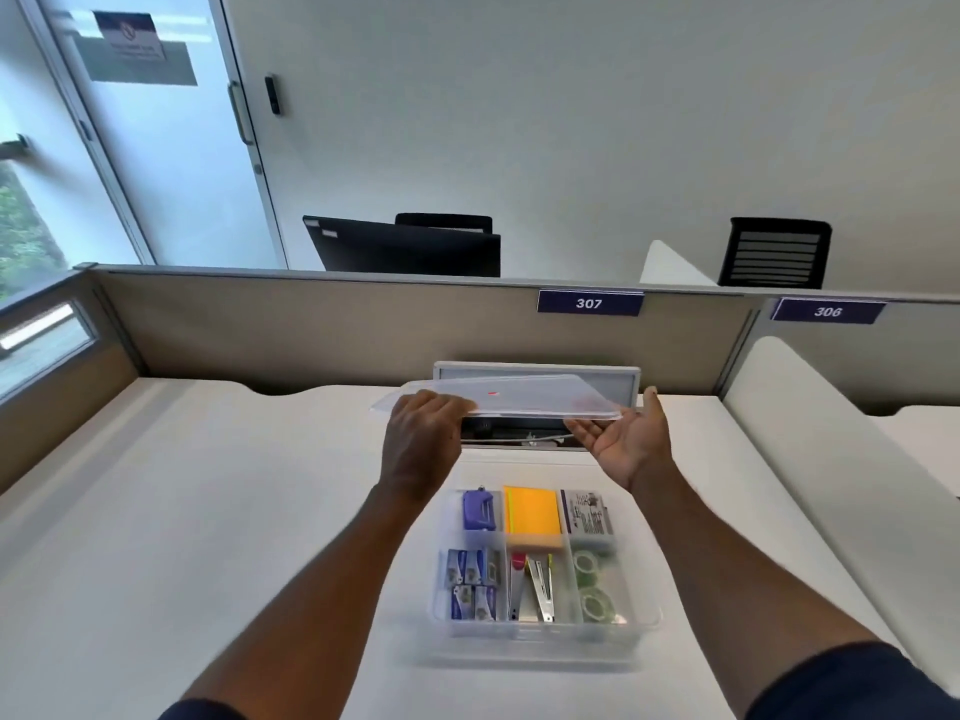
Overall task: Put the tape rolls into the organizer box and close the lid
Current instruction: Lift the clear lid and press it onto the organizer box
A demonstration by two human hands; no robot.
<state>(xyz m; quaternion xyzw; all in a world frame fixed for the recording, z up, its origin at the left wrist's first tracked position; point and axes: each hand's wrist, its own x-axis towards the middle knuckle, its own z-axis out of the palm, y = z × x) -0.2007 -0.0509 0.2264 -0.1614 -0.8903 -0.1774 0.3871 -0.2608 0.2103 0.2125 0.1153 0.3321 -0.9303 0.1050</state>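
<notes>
The clear organizer box (540,639) stands open on the white desk, near me. Two tape rolls (592,582) lie in its front right compartment. The clear lid (519,400) is held flat in the air beyond the box, over the desk's cable hatch. My left hand (423,439) grips the lid's left edge from above. My right hand (626,439) supports the right edge, palm up, fingers under the lid and thumb raised beside it.
Other compartments hold a purple punch (478,509), yellow sticky notes (532,517), staple boxes (472,584), a stapler (535,584) and a printed box (589,514). An open cable hatch (535,407) sits at the desk's back edge. A partition (311,324) rises behind.
</notes>
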